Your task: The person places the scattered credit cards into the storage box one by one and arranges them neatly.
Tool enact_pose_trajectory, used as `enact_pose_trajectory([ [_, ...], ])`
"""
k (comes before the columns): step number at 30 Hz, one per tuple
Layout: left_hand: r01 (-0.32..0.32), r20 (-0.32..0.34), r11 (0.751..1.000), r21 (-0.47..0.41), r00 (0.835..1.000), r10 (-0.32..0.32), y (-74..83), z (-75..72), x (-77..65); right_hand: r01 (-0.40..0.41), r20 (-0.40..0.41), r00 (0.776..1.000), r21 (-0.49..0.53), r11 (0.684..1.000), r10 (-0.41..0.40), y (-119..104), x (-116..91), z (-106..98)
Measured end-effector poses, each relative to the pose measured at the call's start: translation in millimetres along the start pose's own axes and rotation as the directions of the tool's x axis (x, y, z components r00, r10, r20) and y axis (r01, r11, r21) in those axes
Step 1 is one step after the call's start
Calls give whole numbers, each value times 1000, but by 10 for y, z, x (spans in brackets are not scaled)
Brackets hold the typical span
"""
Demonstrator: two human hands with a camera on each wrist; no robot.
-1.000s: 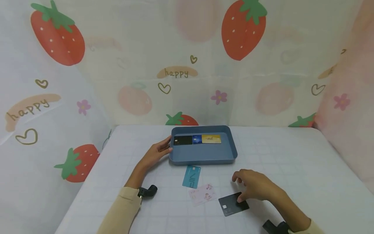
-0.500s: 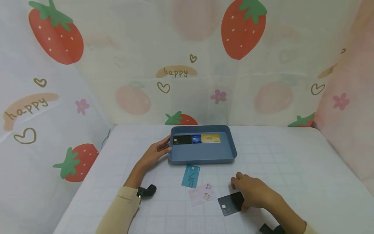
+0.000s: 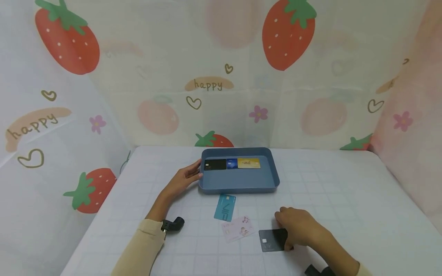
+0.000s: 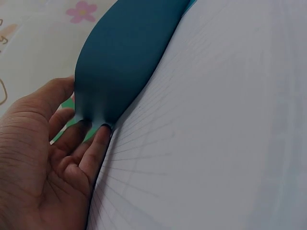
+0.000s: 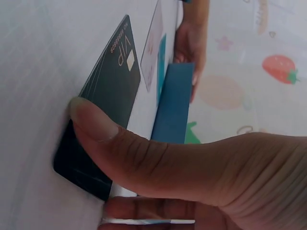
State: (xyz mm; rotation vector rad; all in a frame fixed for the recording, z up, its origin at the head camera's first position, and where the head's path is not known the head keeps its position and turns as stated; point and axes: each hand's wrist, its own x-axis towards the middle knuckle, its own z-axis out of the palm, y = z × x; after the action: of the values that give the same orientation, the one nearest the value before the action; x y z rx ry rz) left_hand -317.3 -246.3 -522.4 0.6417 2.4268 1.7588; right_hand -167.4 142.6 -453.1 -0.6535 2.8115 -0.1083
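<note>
A black VIP card (image 3: 271, 240) lies on the white tabletop, with its printed face and chip upward. My right hand (image 3: 299, 228) holds its right end; in the right wrist view the thumb (image 5: 98, 125) lies across the card and the curled fingers are partly hidden behind it. At the back, the fingers of my left hand (image 3: 182, 180) touch the left wall of a blue-grey tray (image 3: 238, 183). A black card (image 3: 215, 164), a blue card (image 3: 232, 163) and a gold card (image 3: 249, 163) lie side by side in a row inside it.
A teal VIP card (image 3: 225, 208) lies just in front of the tray. Near it a pale pink card (image 3: 238, 229) lies tilted, left of the black card on the table. A strawberry-print cloth (image 3: 290, 122) hangs behind and around the table.
The right hand has moved slightly down and drawn its fingers in around the card's right end. The black card has turned to lie nearly level. The left hand and tray stay put.
</note>
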Motion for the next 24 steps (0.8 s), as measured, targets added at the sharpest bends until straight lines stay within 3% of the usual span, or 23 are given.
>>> enact_pose_trajectory([
  [7,12,-15,1000,19,1000,-12,-1,0,-35,-56,45,997,23,998,55,-8,1,-9],
  [24,-13,-14,999,31,1000,14,33,8,-32,-61,25,998,59,996,59,-31,-9,-40],
])
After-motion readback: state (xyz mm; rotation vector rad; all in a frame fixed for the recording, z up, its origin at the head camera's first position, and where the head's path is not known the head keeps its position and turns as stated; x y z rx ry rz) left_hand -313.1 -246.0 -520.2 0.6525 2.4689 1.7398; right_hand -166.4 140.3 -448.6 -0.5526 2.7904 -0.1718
